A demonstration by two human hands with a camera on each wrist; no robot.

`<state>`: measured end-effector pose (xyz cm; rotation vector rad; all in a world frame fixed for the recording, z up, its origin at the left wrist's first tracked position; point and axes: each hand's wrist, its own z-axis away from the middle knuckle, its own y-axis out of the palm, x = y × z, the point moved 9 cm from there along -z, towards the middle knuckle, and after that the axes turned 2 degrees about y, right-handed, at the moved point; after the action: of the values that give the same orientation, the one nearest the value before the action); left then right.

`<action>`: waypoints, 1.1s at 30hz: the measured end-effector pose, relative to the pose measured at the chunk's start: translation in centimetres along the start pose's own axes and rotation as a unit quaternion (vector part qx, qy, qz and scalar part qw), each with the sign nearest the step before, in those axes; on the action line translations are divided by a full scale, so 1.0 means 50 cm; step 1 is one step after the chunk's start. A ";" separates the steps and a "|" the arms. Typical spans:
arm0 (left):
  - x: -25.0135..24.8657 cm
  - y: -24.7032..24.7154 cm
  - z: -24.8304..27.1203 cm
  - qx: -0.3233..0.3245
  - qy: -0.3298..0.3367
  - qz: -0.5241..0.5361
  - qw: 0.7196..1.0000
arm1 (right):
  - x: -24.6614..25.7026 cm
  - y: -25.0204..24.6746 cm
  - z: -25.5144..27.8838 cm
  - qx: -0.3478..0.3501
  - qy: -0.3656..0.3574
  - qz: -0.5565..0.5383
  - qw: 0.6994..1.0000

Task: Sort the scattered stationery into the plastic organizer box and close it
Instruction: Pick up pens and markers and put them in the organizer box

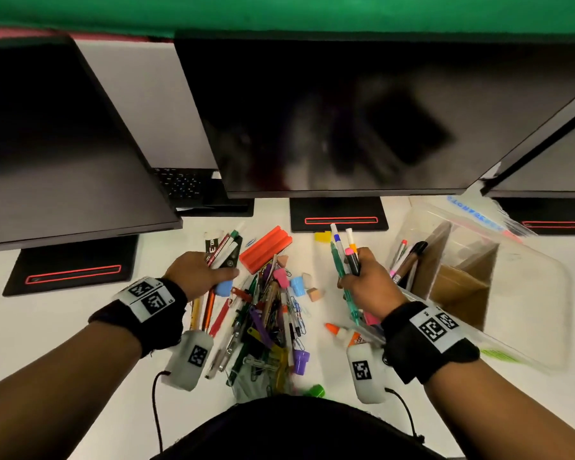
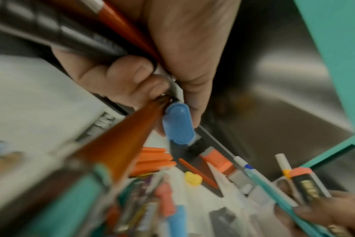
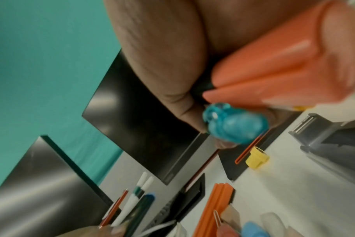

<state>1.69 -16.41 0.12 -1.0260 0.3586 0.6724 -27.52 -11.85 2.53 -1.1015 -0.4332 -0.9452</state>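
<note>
Gripping a mixed bundle of pens and pencils, the left hand [image 1: 200, 272] has its fingers curled tight round the shafts, a blue cap [image 2: 178, 122] poking out beside the thumb. The right hand [image 1: 365, 280] likewise clasps its own fistful of pens [image 1: 344, 252], tips up, just beside the plastic organizer box [image 1: 512, 293], which lies open at the right of the counter [image 1: 63, 327] with a few pens already standing in its near compartment. Between the two hands sprawls the loose pile of stationery [image 1: 266, 313]: pens, clips, caps, erasers, plus an orange holder [image 1: 265, 249] and a glue bottle [image 1: 344, 333].

These things look light and stiff but smooth (a bundle of round barrels tends to slide and fan out), so a firm hold round the middle of the shafts seems wisest. The small clips and caps will likely need fingertip pinches or a scoop. The box walls appear thin and flexible; its lid probably wants even pressure to shut.
</note>
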 end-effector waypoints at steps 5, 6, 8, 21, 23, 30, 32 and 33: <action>-0.197 0.087 0.029 0.052 0.100 0.025 0.993 | -0.033 -0.093 0.034 -0.036 0.038 -0.145 0.988; -0.232 0.110 0.034 0.066 0.116 0.024 0.991 | -0.045 -0.120 0.038 -0.055 0.042 -0.172 0.983; -0.288 0.156 0.045 0.096 0.136 0.030 0.986 | -0.075 -0.165 0.041 -0.088 0.073 -0.231 0.966; -0.433 0.291 0.058 0.119 0.160 0.033 0.979 | -0.135 -0.234 -0.072 -0.117 0.120 -0.151 0.974; -0.435 0.299 0.057 0.116 0.150 0.038 0.981 | -0.128 -0.235 -0.068 -0.107 0.107 -0.135 0.979; -0.475 0.318 0.055 0.106 0.163 0.029 0.981 | -0.135 -0.295 0.007 -0.140 0.019 -0.113 0.983; -0.487 0.329 0.054 0.102 0.165 0.023 0.981 | -0.144 -0.305 0.045 -0.127 -0.023 -0.044 0.991; -0.496 0.336 0.053 0.100 0.167 0.022 0.981 | -0.154 -0.306 0.063 -0.116 -0.040 0.009 0.992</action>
<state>-28.11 -16.83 4.37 -0.9388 0.7288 0.4895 -43.89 -7.78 6.89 -1.3555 -0.3847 -0.9538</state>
